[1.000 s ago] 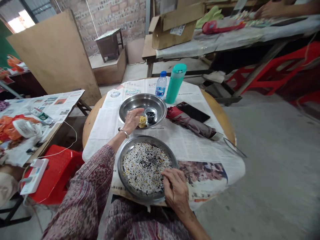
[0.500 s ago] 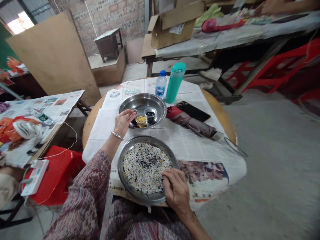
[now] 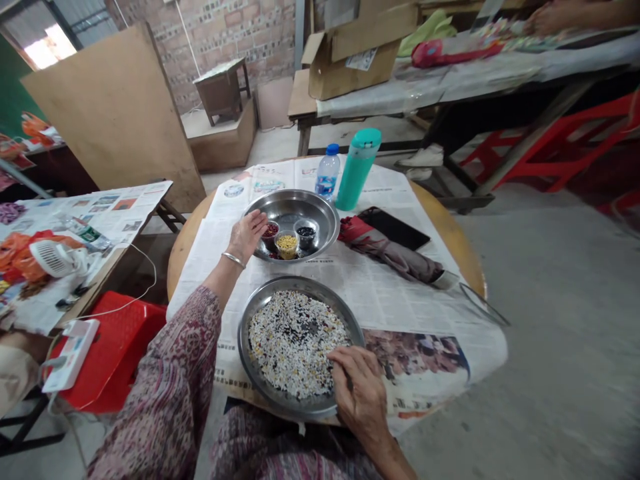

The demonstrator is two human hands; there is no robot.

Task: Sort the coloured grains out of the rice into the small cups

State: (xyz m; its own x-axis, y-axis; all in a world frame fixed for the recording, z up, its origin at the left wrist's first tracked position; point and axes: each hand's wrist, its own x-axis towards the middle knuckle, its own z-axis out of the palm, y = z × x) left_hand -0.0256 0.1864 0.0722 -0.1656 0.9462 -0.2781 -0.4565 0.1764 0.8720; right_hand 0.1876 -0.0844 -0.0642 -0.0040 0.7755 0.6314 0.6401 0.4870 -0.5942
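Observation:
My left hand (image 3: 247,235) is at the left rim of the far steel bowl (image 3: 331,230), fingers stretched out and nothing visible in them. Right beside its fingertips stands a small clear cup of red beans (image 3: 271,231). A cup of yellow kernels (image 3: 287,246) and a cup of black beans (image 3: 305,233) share that bowl. Closer to me lies a round steel tray (image 3: 245,337) spread with mixed grains (image 3: 295,343), mostly white, with black and yellow among them. My right hand (image 3: 359,387) bends over the tray's right rim with curled fingers; whatever its fingertips hold is hidden.
Newspaper (image 3: 210,267) covers the round table. Behind the bowl stand a water bottle (image 3: 327,175) and a green bottle (image 3: 359,170). A folded umbrella (image 3: 395,253) and a dark phone (image 3: 395,228) lie right. A red stool (image 3: 115,353) with a power strip (image 3: 73,353) is left.
My left hand has drawn back leftward from over the cups, uncovering the cup of red beans. The right hand stays at the tray's rim. The view has shifted slightly.

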